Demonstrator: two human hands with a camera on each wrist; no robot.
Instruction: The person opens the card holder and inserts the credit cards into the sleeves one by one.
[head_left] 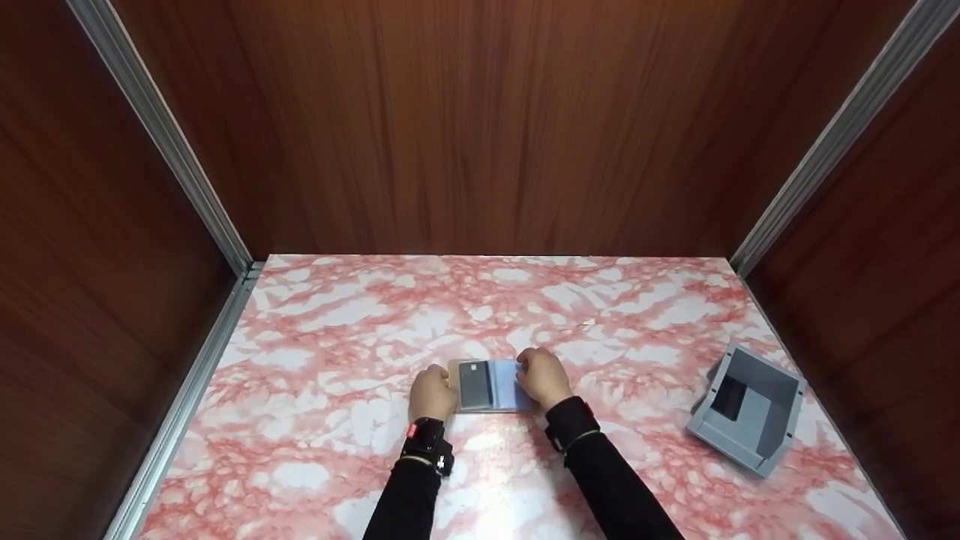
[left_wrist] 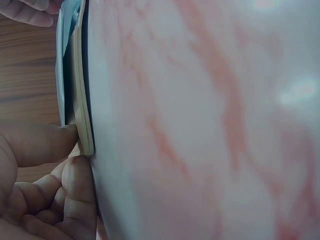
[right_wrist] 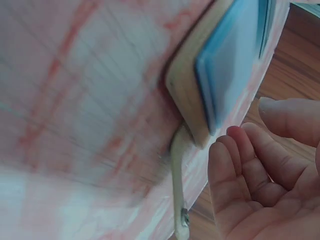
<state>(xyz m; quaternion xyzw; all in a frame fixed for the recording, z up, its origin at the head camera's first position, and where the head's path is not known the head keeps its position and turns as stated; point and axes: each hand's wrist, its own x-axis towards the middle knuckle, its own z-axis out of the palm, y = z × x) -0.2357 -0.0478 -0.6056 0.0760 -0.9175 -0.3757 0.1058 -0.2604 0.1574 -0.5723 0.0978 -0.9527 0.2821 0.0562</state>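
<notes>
— Nearest to the head camera are two black sleeves, coming up from the bottom edge. What is on the left one?

— Around that wrist sits a black band (head_left: 426, 442) with a small red mark. Above it the left hand (head_left: 432, 393) lies on the pink-and-white marbled worktop (head_left: 315, 360), fingers curled. In the left wrist view a thumb and fingertip (left_wrist: 47, 142) press the near end of a beige wallet (head_left: 486, 385), so this grip is pinching the wallet's left edge.

— And the wallet itself?

— It lies flat on the worktop between both hands, near the middle of the front half. A dark card (head_left: 475, 384) sits on its left part, a light blue panel (head_left: 504, 384) on its right. From the right wrist view the blue panel (right_wrist: 231, 65) sits on the beige body, and a thin beige strap (right_wrist: 177, 190) hangs off the corner.

— The right hand?

— The right hand (head_left: 543, 376) rests at the wallet's right edge, fingers bent over it. The wrist view shows the fingers (right_wrist: 235, 165) loosely curled just beside the corner; whether they actually clasp it, I cannot tell.

— Anything further right?

— A grey plastic bin (head_left: 750, 409), well apart, close to the right wall, with a dark rectangle inside.
</notes>
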